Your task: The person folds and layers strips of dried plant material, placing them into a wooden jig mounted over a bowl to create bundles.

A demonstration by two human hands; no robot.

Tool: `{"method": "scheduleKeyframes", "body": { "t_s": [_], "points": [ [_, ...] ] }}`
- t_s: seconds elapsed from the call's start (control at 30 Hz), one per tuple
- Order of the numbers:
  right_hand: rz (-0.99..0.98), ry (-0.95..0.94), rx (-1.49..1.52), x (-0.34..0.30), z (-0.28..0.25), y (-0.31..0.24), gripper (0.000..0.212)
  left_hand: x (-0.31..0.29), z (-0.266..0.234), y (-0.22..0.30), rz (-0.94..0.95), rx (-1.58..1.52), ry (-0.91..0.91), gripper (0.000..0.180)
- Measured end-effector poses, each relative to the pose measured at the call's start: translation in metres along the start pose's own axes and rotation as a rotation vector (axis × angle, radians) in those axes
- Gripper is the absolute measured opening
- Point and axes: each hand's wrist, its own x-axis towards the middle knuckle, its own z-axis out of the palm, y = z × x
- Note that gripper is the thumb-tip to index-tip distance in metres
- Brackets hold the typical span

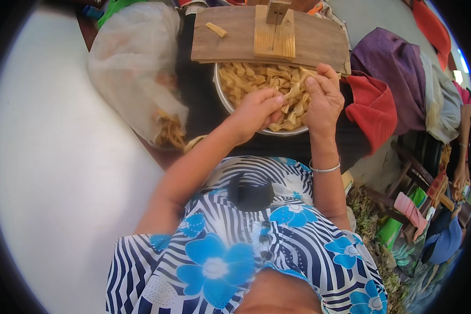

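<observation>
A round metal bowl (223, 98) is heaped with tan, folded, strip-like pieces (240, 78). Above it, my left hand (259, 111) is closed, thumb and fingers pinched at the lower end of one tan strip (294, 94). My right hand (325, 99), with a bangle on its wrist, pinches the strip's upper end. The exact grip is partly covered by the fingers. Just beyond the bowl, a wooden board (225, 44) overhangs its far rim. On the board are a lighter wood block (264, 31) with a thin upright metal pin, and one loose tan piece (216, 29).
A whitish translucent bag (136, 63) with brown strips at its mouth lies left of the bowl. Red cloth (371, 104) and a purple bundle (387, 73) are on the right. Farther right, another person's arm (463, 141) shows near wooden stools and coloured cloths.
</observation>
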Motion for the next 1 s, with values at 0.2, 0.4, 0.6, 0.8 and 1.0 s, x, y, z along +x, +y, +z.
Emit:
{"method": "scheduleKeyframes", "body": {
  "t_s": [0.2,0.4,0.6,0.8,1.0],
  "points": [
    [0.129,-0.027,0.119,0.009,-0.023,-0.021,0.050,-0.014,-0.016,0.013,0.817,1.028,0.314,0.009],
    [0.445,-0.659,0.084,0.046,-0.028,-0.053,0.023,0.011,-0.013,0.042,0.936,1.066,0.184,0.012],
    [0.247,-0.385,-0.014,0.068,-0.014,-0.046,0.014,0.041,-0.042,0.062,0.353,0.530,0.068,0.019],
    [-0.061,-0.178,-0.329,0.096,0.004,-0.030,0.014,0.072,-0.056,0.086,0.335,0.500,0.116,0.017],
    [-0.152,-0.162,-0.590,0.110,0.008,-0.001,0.014,0.101,-0.065,0.083,0.473,0.793,0.265,0.018]
  ]
}}
